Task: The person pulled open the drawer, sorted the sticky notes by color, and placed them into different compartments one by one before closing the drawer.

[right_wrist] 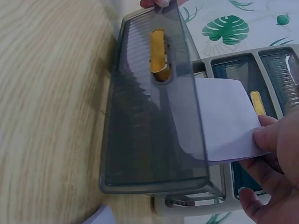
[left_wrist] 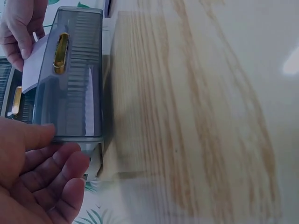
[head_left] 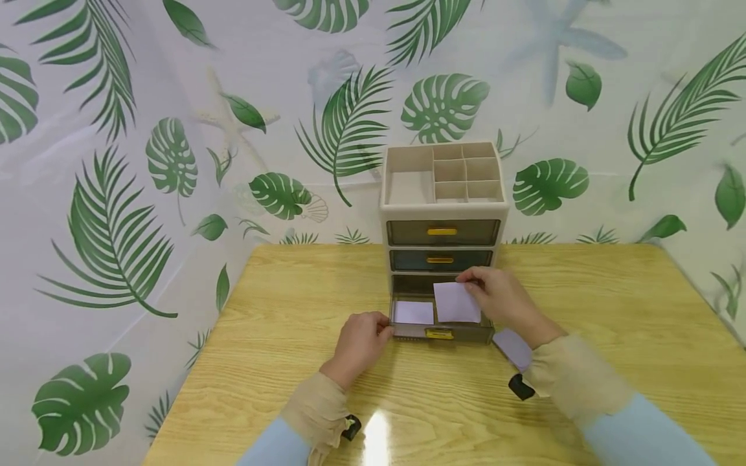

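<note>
A beige desktop organizer (head_left: 444, 211) with dark see-through drawers stands on the table, and its bottom drawer (head_left: 460, 334) is pulled out. My left hand (head_left: 359, 343) holds that drawer's front left corner, the thumb against the front in the left wrist view. My right hand (head_left: 502, 299) pinches a square stack of pale purple notepaper (head_left: 457, 303) by its edge. This stack leans down into the drawer's right part, seen also behind the drawer front in the right wrist view. More pale purple paper (head_left: 414, 312) lies in the drawer's left part.
Another pale purple paper piece (head_left: 513, 350) lies on the wooden table (head_left: 280, 291), under my right forearm. Two upper drawers (head_left: 443, 232) are closed, and the organizer's top has divided compartments (head_left: 466, 171). A leaf-patterned sheet (head_left: 192, 162) hangs behind.
</note>
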### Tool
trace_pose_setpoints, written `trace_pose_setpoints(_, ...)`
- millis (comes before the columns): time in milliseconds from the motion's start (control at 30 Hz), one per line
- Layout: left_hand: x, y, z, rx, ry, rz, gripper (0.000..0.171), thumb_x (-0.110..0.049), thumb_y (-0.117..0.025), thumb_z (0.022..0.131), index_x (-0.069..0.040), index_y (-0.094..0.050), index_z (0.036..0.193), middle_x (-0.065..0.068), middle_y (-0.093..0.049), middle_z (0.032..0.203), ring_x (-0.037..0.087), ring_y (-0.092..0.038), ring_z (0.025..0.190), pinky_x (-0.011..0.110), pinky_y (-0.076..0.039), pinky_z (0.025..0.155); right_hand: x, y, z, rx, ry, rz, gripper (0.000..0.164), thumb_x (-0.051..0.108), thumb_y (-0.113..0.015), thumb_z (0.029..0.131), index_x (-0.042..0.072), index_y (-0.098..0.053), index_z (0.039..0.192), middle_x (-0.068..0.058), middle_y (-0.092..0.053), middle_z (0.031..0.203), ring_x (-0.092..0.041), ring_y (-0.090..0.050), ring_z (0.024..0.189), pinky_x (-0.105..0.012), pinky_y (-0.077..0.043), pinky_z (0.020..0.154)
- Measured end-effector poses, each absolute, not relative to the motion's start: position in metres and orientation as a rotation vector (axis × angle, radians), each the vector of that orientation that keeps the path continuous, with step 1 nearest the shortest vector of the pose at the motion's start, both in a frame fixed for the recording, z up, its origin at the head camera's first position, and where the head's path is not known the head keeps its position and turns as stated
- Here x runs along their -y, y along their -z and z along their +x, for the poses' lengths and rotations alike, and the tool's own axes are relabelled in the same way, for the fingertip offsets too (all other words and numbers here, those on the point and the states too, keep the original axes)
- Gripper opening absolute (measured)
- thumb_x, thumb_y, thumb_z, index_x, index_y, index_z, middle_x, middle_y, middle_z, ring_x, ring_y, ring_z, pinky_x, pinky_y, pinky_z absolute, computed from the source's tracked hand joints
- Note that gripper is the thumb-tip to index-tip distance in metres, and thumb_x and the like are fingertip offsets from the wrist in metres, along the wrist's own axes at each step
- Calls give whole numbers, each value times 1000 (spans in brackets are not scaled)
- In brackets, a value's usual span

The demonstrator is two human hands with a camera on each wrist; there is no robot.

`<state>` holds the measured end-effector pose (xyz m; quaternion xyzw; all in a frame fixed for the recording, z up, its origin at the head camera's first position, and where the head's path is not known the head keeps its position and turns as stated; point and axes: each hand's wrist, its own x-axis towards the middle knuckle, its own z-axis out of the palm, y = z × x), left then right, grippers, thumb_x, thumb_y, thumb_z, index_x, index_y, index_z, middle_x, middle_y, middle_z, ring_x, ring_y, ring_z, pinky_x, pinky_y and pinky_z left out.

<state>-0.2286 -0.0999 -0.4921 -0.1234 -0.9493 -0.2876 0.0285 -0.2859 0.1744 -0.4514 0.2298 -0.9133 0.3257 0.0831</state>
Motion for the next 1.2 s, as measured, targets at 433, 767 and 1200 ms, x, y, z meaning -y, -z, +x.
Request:
trace_pose_setpoints(433, 97, 504, -224, 2902, 826, -422, 15, -26, -64, 91, -14, -72, 89, -5, -67, 77, 1, -51, 57, 21, -45, 51, -188, 481, -284, 2733, -783, 826, 13, 4, -60, 89, 13, -68, 95, -4, -68, 91, -17, -57, 75, -39, -49, 66)
trace_pose_setpoints(767, 91, 505, -214, 2902, 817, -395, 13, -25, -64, 91, -14, -71, 87, -5, -67, 75, 2, -50, 55, 21, -43, 49, -194, 487, -282, 2699, -399, 922, 11, 8, -66, 85, 17, -69, 90, 0, -67, 87, -29, -50, 96, -63, -35, 90)
trace_pose_setpoints(1200, 94, 504, -218, 2910, 843, -401, 13, -24, -65, 91, -14, -71, 85, -6, -65, 72, 3, -48, 51, 22, -42, 46, -181, 479, -283, 2831, -111, 891, 10, 16, -61, 89, 18, -70, 91, 0, -69, 86, -30, -50, 102, -70, -32, 90)
